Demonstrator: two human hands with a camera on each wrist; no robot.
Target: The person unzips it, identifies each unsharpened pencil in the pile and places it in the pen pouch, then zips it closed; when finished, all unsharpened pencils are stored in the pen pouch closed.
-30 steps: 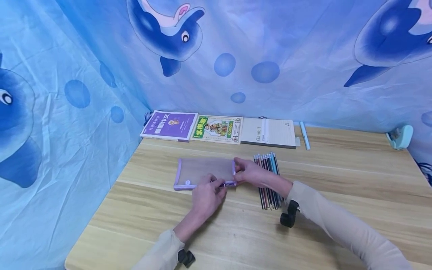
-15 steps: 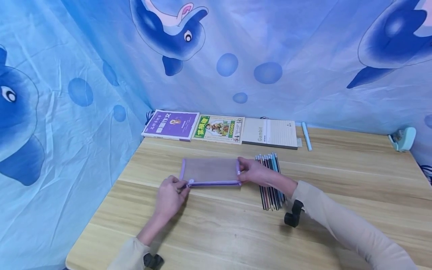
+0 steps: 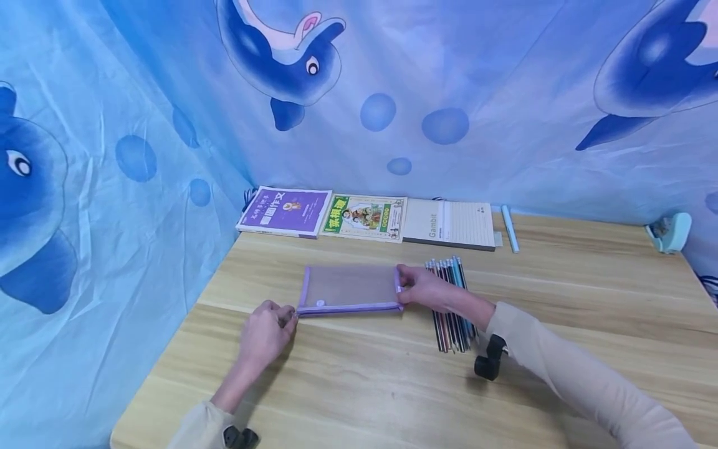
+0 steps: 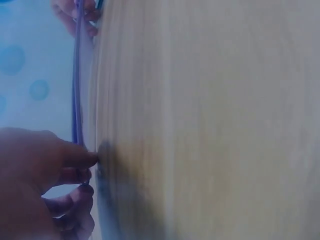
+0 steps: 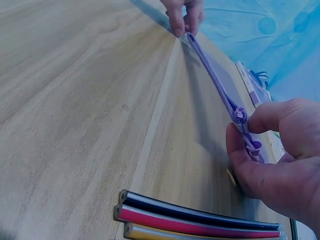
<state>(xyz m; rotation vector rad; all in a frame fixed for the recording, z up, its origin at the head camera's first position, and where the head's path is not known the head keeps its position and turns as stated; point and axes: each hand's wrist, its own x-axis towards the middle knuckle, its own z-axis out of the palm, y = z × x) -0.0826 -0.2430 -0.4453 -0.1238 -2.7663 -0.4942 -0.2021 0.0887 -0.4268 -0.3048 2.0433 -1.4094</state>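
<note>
A see-through pencil pouch (image 3: 353, 287) with purple edging lies near the middle of the wooden table, its zipped edge towards me. At its front left corner, my left hand (image 3: 266, 332) pinches the zipper end with thumb and fingers; the pull is mostly hidden by them. On the other side my right hand (image 3: 423, 288) grips the short right edge. The right wrist view has the purple zipper edge (image 5: 215, 77) stretched between both hands, slightly raised. Just right of the pouch, several pencils (image 3: 453, 333) lie in a bundle, partly under my right forearm.
Along the back lie a purple book (image 3: 288, 212), a green and yellow book (image 3: 364, 217) and a Gambit notepad (image 3: 449, 223). Beside them is a light blue pen (image 3: 510, 229). A mint-coloured object (image 3: 669, 233) stands at the far right corner. A dolphin-print curtain (image 3: 392, 75) hangs behind.
My left hand has slid leftwards along the zipper from near the right end to the left corner. The right hand has kept its hold on the right edge, and the pouch has shifted slightly right.
</note>
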